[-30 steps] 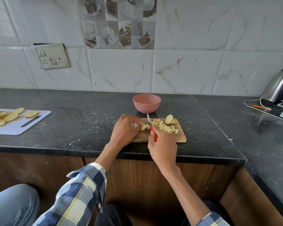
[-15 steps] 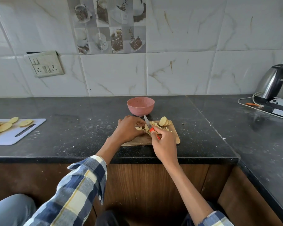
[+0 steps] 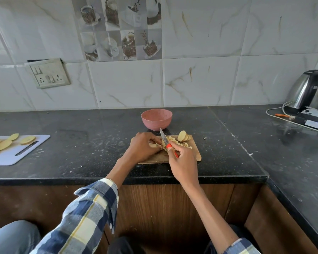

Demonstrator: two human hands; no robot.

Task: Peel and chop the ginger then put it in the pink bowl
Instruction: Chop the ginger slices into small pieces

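Knife [image 3: 164, 139] mid-board; wooden board [image 3: 195, 153] near counter edge [image 3: 117, 177].

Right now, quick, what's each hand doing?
Left hand: fingers curled, pinning a ginger piece on the wooden board.
Right hand: gripping the red-handled knife.

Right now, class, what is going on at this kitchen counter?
A person is chopping ginger on a small wooden cutting board on the black stone counter. The right hand grips a red-handled knife, its blade down among the pale ginger pieces. The left hand holds the piece being cut. A few uncut slices lean at the board's far right corner. The pink bowl stands just behind the board; whether anything is inside cannot be seen.
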